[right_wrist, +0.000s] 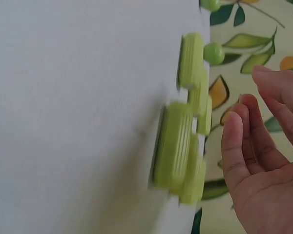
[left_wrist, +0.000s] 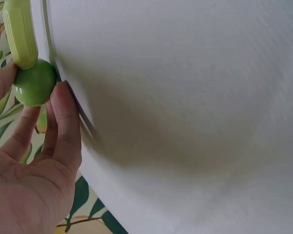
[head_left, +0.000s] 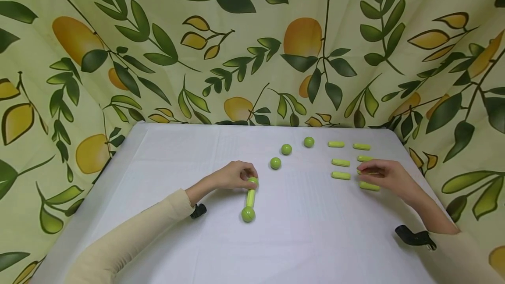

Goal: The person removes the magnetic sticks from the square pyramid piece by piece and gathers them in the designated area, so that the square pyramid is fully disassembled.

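My left hand [head_left: 232, 175] pinches a green ball [left_wrist: 35, 85] between thumb and fingers. A yellow-green ribbed stick [head_left: 250, 198] is joined to that ball, and a second green ball [head_left: 248, 214] sits at the stick's near end. This joined piece lies on the left-middle of the table. Over at the right, my right hand [head_left: 388, 179] hovers above a group of loose ribbed sticks, its fingers bent loosely and holding nothing. The nearest stick [right_wrist: 173, 146] lies beside the fingers in the right wrist view. Another stick is partly hidden under that hand in the head view.
Three loose green balls [head_left: 275, 163] lie in a slanting row toward the back of the white-covered table [head_left: 177, 152]. Several sticks [head_left: 340, 162] are laid out in two columns at the right. A leaf-and-fruit patterned curtain [head_left: 252, 47] hangs behind and along the sides.
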### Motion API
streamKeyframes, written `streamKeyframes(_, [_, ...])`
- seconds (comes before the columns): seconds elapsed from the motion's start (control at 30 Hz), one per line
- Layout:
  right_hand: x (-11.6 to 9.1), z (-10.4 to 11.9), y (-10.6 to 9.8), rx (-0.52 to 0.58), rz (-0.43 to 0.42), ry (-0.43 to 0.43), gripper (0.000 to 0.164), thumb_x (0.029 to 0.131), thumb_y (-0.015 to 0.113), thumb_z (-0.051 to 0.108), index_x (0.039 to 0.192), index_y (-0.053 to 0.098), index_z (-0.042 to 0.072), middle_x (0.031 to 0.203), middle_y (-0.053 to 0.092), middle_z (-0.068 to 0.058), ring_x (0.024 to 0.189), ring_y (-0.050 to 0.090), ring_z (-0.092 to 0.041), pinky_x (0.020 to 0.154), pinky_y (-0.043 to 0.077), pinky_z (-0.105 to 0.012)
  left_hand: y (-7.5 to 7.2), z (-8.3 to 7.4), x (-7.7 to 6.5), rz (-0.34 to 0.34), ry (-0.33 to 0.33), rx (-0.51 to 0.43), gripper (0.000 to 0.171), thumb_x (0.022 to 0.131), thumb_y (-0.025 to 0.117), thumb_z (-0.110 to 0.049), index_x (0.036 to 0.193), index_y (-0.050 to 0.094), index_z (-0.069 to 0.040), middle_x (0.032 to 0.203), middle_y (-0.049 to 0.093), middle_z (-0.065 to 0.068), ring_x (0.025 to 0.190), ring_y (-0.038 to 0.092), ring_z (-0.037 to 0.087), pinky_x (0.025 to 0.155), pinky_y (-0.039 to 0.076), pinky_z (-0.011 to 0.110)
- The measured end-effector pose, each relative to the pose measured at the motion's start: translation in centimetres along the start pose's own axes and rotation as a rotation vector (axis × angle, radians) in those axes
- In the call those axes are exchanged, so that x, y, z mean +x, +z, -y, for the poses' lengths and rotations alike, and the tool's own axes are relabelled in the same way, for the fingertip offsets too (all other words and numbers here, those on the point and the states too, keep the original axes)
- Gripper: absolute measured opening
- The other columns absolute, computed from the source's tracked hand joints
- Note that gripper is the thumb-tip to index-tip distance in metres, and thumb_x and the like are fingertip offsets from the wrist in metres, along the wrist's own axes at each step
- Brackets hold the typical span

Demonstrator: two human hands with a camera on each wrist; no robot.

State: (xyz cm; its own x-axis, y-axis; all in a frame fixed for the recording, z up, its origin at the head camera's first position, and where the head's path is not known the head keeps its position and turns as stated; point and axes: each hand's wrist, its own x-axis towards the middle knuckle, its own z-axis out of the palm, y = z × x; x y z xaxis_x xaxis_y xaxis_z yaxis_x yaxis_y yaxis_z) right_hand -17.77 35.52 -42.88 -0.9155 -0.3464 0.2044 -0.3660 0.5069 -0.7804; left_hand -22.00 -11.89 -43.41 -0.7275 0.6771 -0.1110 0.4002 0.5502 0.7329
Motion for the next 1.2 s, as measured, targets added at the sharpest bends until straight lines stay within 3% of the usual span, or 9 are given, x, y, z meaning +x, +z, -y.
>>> streamKeyframes(0.13, [1.4,1.0,2.0,0.077,0.062,0.031,0.025,0.089,0.077,-0.002,0.112,0.070,-0.007,0.109,0.067,-0.022,0.093,0.067,-0.011,0.075,0.057,-0.022,0.3,-0.2,0.2,-0.026,0.001,-0.007,0.024,0.088,0.083,-0.019,0.103,0.067,-0.008,0.096,0.064,-0.003,0.085,0.061,0.012,0.078,0.052,0.026])
streamKeyframes(0.37, [4.0,1.8,5.5,0.155,0.186,-0.034,0.023,0.087,0.078,-0.003,0.109,0.070,-0.006,0.105,0.069,-0.021,0.092,0.068,-0.019,0.079,0.057,-0.025,0.8,-0.6,0.6,-0.038,0.000,-0.057,0.024,0.087,0.084,-0.016,0.102,0.066,-0.009,0.097,0.064,-0.002,0.085,0.062,0.011,0.079,0.053,0.025])
streamKeyframes(0.53, [5.6,2.3,7.6,0.177,0.273,-0.035,0.023,0.088,0.079,0.003,0.109,0.072,-0.003,0.106,0.070,-0.017,0.094,0.067,-0.021,0.082,0.056,-0.026,1.0,-0.6,0.8,-0.034,0.010,-0.092,0.023,0.087,0.084,-0.014,0.102,0.067,-0.008,0.099,0.065,-0.002,0.086,0.063,0.012,0.080,0.053,0.024])
streamKeyframes(0.73, [6.9,3.2,9.9,0.188,0.346,-0.051,0.022,0.088,0.080,0.004,0.108,0.073,-0.001,0.106,0.071,-0.013,0.093,0.068,-0.021,0.081,0.057,-0.029,1.3,-0.8,1.0,-0.003,0.040,-0.087,0.022,0.090,0.081,-0.017,0.106,0.068,-0.010,0.102,0.067,-0.001,0.086,0.063,0.014,0.080,0.053,0.026])
streamKeyframes(0.93, [7.6,3.8,11.6,0.194,0.412,-0.066,0.021,0.088,0.080,0.004,0.107,0.073,-0.001,0.104,0.071,-0.011,0.090,0.066,-0.022,0.080,0.057,-0.029,1.1,-0.9,0.7,0.045,0.021,-0.067,0.031,0.087,0.084,-0.018,0.113,0.067,-0.013,0.102,0.064,0.000,0.083,0.063,0.012,0.075,0.052,0.025])
streamKeyframes(1.2, [8.0,4.1,12.8,0.206,0.428,-0.065,0.020,0.089,0.080,0.004,0.107,0.073,0.000,0.103,0.070,-0.011,0.090,0.066,-0.022,0.080,0.057,-0.029,0.8,-1.2,0.1,0.110,0.042,-0.064,0.039,0.086,0.084,-0.013,0.119,0.064,-0.011,0.099,0.063,0.001,0.079,0.062,0.011,0.074,0.051,0.025])
